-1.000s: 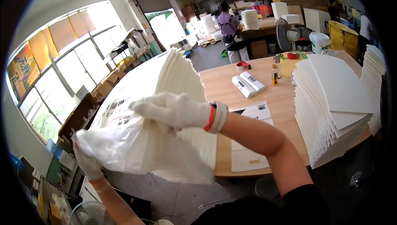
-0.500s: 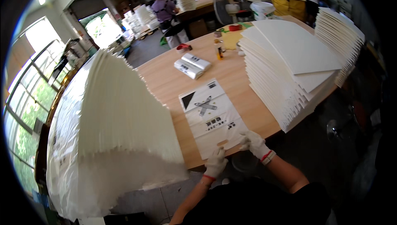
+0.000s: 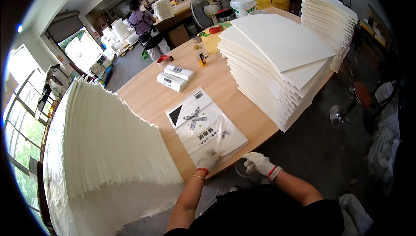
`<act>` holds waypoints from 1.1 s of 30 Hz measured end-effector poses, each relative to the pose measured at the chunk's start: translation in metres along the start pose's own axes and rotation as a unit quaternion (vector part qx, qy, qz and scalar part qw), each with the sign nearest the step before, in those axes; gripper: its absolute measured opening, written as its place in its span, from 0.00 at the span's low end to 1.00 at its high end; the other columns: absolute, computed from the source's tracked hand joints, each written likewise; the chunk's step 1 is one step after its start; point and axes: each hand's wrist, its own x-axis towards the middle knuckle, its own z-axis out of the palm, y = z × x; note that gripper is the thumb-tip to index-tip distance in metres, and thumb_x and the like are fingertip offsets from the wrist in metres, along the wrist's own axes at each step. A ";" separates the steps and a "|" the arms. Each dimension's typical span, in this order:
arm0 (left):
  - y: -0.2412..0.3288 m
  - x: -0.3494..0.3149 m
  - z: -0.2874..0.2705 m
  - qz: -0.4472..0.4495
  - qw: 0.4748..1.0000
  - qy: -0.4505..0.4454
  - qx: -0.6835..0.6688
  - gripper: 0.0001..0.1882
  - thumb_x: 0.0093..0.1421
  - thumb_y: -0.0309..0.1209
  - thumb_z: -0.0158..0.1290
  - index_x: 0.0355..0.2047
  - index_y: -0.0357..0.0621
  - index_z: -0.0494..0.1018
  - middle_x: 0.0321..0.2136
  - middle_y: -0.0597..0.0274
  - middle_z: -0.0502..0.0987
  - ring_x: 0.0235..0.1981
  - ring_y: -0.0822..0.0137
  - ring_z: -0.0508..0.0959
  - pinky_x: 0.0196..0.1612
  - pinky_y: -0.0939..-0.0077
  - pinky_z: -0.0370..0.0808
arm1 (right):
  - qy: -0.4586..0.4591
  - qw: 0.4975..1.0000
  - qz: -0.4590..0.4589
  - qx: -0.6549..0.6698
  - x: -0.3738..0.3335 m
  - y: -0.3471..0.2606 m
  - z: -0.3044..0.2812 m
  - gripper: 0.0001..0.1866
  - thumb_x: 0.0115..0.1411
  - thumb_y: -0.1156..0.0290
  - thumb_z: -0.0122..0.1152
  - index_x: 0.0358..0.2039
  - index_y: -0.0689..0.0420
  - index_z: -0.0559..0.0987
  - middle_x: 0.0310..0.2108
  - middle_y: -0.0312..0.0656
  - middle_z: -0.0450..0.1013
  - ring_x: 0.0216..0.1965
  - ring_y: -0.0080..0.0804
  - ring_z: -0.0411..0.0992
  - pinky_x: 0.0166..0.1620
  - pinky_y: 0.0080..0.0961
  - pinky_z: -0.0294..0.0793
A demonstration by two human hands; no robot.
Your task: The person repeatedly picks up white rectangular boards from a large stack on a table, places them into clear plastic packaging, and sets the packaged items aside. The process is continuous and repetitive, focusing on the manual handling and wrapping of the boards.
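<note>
A flat white plastic bag (image 3: 206, 125) printed with crossed pencils and dark lettering lies on the wooden table (image 3: 143, 86), close to its front edge. My left hand (image 3: 208, 159), in a white glove, rests over the near end of the bag; motion smears its fingers. Just off the table edge, to the right of the bag, hovers my gloved right hand (image 3: 258, 163) with its fingers curled in. Whether anything is between those fingers I cannot make out. Both gloves have red cuffs.
A tall stack of white sheets (image 3: 112, 140) stands at left, partly in clear plastic. Another sheet stack (image 3: 281, 45) fills the table's right side. Behind the bag lie folded bag packs (image 3: 175, 78), a tape dispenser (image 3: 164, 60) and a small yellow bottle (image 3: 200, 57). A person (image 3: 143, 25) works farther back.
My left hand has moved forward onto the bag. My right hand has come away from the bag's near corner. The whole view has shifted with my head.
</note>
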 end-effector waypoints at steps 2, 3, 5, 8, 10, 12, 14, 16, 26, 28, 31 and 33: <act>0.016 -0.010 -0.020 -0.011 0.997 -0.010 -0.080 0.09 0.64 0.33 0.52 0.34 0.40 0.76 0.26 0.55 0.82 0.34 0.62 0.83 0.39 0.68 0.75 | -0.054 0.998 0.012 -0.032 0.025 -0.004 0.022 0.22 0.69 0.54 0.59 0.52 0.58 0.79 0.32 0.39 0.78 0.27 0.25 0.75 0.32 0.26 0.78; 0.018 -0.015 -0.029 -0.002 0.994 -0.015 -0.105 0.08 0.63 0.33 0.53 0.33 0.40 0.75 0.25 0.57 0.81 0.33 0.65 0.82 0.38 0.69 0.75 | -0.094 0.995 0.008 -0.040 0.046 -0.004 0.034 0.21 0.69 0.53 0.59 0.51 0.58 0.80 0.31 0.38 0.78 0.27 0.24 0.75 0.32 0.25 0.76; 0.015 -0.013 -0.038 0.014 0.995 -0.026 -0.098 0.08 0.62 0.32 0.54 0.32 0.40 0.75 0.24 0.60 0.80 0.32 0.69 0.81 0.36 0.73 0.74 | -0.129 0.988 -0.013 -0.083 0.078 -0.007 0.063 0.21 0.68 0.53 0.60 0.48 0.58 0.81 0.30 0.36 0.78 0.27 0.24 0.74 0.31 0.26 0.73; 0.005 -0.001 -0.047 0.049 0.995 -0.018 -0.082 0.09 0.63 0.33 0.54 0.30 0.40 0.73 0.24 0.64 0.79 0.28 0.72 0.79 0.34 0.77 0.74 | -0.041 0.965 -0.121 -0.230 0.108 -0.017 0.100 0.20 0.65 0.53 0.62 0.42 0.58 0.84 0.28 0.38 0.79 0.28 0.33 0.76 0.34 0.32 0.74; -0.007 0.010 -0.058 0.061 0.971 0.039 -0.227 0.09 0.63 0.32 0.55 0.29 0.40 0.72 0.25 0.64 0.79 0.26 0.73 0.77 0.31 0.79 0.73 | 0.024 0.904 -0.251 -0.346 0.133 -0.018 0.101 0.18 0.62 0.54 0.63 0.39 0.57 0.85 0.27 0.40 0.79 0.30 0.41 0.76 0.38 0.36 0.75; -0.030 0.032 -0.065 0.038 0.885 0.130 -0.446 0.10 0.63 0.31 0.57 0.28 0.41 0.71 0.26 0.63 0.80 0.24 0.74 0.75 0.29 0.79 0.72 | 0.059 0.839 -0.290 -0.457 0.141 -0.013 0.076 0.17 0.58 0.54 0.64 0.38 0.55 0.85 0.31 0.45 0.79 0.37 0.48 0.76 0.43 0.40 0.75; -0.042 0.051 -0.071 0.014 0.888 0.179 -0.424 0.10 0.64 0.31 0.57 0.28 0.42 0.69 0.26 0.62 0.79 0.23 0.75 0.74 0.27 0.79 0.72 | 0.117 0.760 -0.323 -0.551 0.137 -0.006 0.045 0.17 0.56 0.54 0.65 0.37 0.53 0.85 0.35 0.48 0.79 0.42 0.51 0.76 0.47 0.43 0.74; -0.042 0.063 -0.079 -0.029 0.924 0.214 -0.314 0.11 0.65 0.30 0.57 0.28 0.42 0.68 0.26 0.61 0.79 0.22 0.76 0.74 0.26 0.78 0.73 | 0.095 0.661 -0.422 -0.613 0.128 -0.023 0.060 0.19 0.56 0.54 0.65 0.42 0.52 0.83 0.41 0.48 0.78 0.47 0.49 0.75 0.50 0.45 0.73; 0.056 0.030 -0.115 0.119 0.954 0.272 -0.045 0.08 0.62 0.29 0.59 0.30 0.39 0.71 0.23 0.55 0.79 0.27 0.62 0.81 0.30 0.65 0.74 | -0.102 0.657 -0.332 -0.669 0.172 -0.031 0.121 0.25 0.54 0.58 0.70 0.52 0.52 0.80 0.49 0.51 0.78 0.50 0.49 0.76 0.53 0.45 0.74; 0.064 0.025 -0.109 0.147 0.942 0.301 0.026 0.08 0.61 0.29 0.60 0.32 0.40 0.72 0.23 0.54 0.80 0.27 0.57 0.82 0.31 0.61 0.75 | -0.115 0.658 -0.281 -0.689 0.121 -0.064 0.129 0.21 0.57 0.60 0.69 0.48 0.55 0.81 0.52 0.53 0.77 0.50 0.48 0.77 0.52 0.42 0.75; 0.077 0.028 -0.088 0.204 0.928 0.304 0.069 0.14 0.58 0.31 0.61 0.42 0.40 0.75 0.33 0.49 0.81 0.36 0.46 0.81 0.40 0.53 0.76 | -0.132 0.718 -0.335 -0.596 0.065 -0.108 0.106 0.17 0.60 0.64 0.66 0.49 0.55 0.81 0.56 0.54 0.74 0.51 0.49 0.76 0.53 0.40 0.76; 0.084 0.005 -0.089 0.255 0.912 0.313 0.067 0.21 0.57 0.32 0.62 0.50 0.38 0.73 0.41 0.45 0.80 0.43 0.44 0.79 0.47 0.53 0.76 | -0.184 0.725 -0.427 -0.508 0.001 -0.170 0.091 0.15 0.63 0.67 0.61 0.49 0.55 0.81 0.55 0.52 0.75 0.50 0.50 0.77 0.53 0.40 0.76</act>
